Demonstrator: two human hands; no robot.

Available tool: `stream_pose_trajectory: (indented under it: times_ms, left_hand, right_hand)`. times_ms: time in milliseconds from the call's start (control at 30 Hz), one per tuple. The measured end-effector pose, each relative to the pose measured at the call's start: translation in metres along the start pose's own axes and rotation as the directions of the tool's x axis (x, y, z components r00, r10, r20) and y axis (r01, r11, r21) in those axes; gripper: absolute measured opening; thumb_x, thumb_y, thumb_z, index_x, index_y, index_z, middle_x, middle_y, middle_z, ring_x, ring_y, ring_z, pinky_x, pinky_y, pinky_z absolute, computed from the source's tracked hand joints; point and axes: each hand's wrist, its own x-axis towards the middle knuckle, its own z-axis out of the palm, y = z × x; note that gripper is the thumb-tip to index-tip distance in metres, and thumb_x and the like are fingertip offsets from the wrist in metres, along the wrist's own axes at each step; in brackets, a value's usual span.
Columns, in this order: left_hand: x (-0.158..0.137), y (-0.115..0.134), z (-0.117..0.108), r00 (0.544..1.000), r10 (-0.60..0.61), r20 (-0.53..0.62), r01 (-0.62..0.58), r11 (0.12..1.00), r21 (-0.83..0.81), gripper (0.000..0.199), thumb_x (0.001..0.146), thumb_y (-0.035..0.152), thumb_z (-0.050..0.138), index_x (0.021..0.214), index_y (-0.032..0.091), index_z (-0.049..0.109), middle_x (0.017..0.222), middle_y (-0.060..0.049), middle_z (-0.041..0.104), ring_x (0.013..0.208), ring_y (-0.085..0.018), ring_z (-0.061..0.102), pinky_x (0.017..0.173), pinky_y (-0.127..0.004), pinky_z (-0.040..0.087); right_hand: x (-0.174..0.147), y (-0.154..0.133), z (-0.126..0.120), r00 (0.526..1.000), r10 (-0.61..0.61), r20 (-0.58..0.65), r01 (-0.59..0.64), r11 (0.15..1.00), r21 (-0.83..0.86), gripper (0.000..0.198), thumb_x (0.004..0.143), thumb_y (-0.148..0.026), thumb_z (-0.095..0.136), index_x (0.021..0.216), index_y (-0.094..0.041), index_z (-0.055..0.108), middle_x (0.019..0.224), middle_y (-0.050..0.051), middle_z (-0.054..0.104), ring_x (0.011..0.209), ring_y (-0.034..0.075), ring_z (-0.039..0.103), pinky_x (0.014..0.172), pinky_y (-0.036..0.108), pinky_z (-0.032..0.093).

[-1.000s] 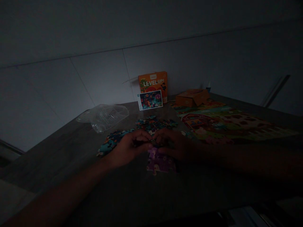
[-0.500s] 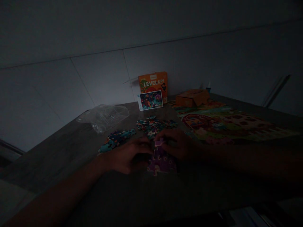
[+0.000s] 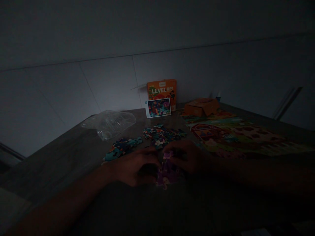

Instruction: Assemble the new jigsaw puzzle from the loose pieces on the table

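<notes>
The light is dim. A small section of joined purple puzzle pieces [image 3: 168,177] lies on the table in front of me. My left hand [image 3: 135,165] is curved round its left side, with fingertips and thumb against the edge. From the right, my right hand [image 3: 188,156] pinches a purple puzzle piece [image 3: 168,155] at the top of the section. Whether that piece is locked into the others cannot be made out. Just beyond my hands is a heap of loose puzzle pieces [image 3: 159,133], and a second pile of blue-teal pieces [image 3: 120,148] sits by my left hand.
A picture card [image 3: 158,108] leans on an upright orange box [image 3: 162,90] at the back. Right of it is an orange box lid or tray [image 3: 201,106]. A finished farm puzzle [image 3: 236,134] covers the right side. A clear plastic bag [image 3: 109,123] lies left.
The view has tilted up slightly, so everything sits lower in the picture. My left thumb has come in against the purple section's edge. The right hand keeps its pinch.
</notes>
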Motion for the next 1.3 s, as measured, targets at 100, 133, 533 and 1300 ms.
stream_pose_trajectory:
  times_ms: [100,133,533,1300]
  left_hand:
    - [0.000,0.000,0.002,1.000,-0.013,-0.007,0.013,1.000,0.015,0.035,0.080,0.033,0.075,0.110,0.020,0.064,0.113,-0.009,0.059,0.102,-0.026,0.058,0.089,-0.039,0.050]
    - [0.001,0.000,0.003,0.999,-0.030,-0.012,0.030,0.999,0.028,0.038,0.078,0.037,0.077,0.109,0.019,0.064,0.112,-0.009,0.058,0.100,-0.026,0.058,0.087,-0.038,0.050]
    - [0.003,0.002,0.006,0.994,-0.105,-0.031,0.108,0.989,0.102,0.047,0.073,0.046,0.081,0.107,0.019,0.062,0.109,-0.008,0.057,0.097,-0.026,0.059,0.085,-0.038,0.050]
    - [0.014,-0.005,0.012,0.987,-0.090,-0.136,0.101,0.992,0.072,0.056,0.071,0.050,0.083,0.116,0.022,0.065,0.134,-0.011,0.057,0.123,-0.030,0.054,0.107,-0.045,0.041]
  right_hand:
    - [0.000,0.003,0.000,0.999,-0.042,0.010,0.042,0.999,-0.020,0.033,0.081,-0.017,0.059,0.113,-0.016,0.069,0.099,0.008,0.075,0.080,0.018,0.069,0.070,0.029,0.053]
    - [0.000,0.004,0.000,0.998,-0.058,0.017,0.058,0.998,-0.026,0.033,0.080,-0.017,0.059,0.112,-0.016,0.069,0.099,0.008,0.075,0.081,0.019,0.069,0.071,0.029,0.053]
    - [0.000,-0.009,-0.015,0.997,0.033,0.073,-0.024,0.991,-0.130,0.022,0.082,-0.014,0.058,0.099,-0.016,0.073,0.090,0.006,0.075,0.078,0.017,0.068,0.069,0.026,0.050]
    - [0.015,0.023,0.014,0.991,-0.106,-0.081,0.090,0.979,-0.181,0.019,0.093,-0.017,0.058,0.105,-0.017,0.073,0.096,0.007,0.071,0.088,0.017,0.065,0.081,0.031,0.050]
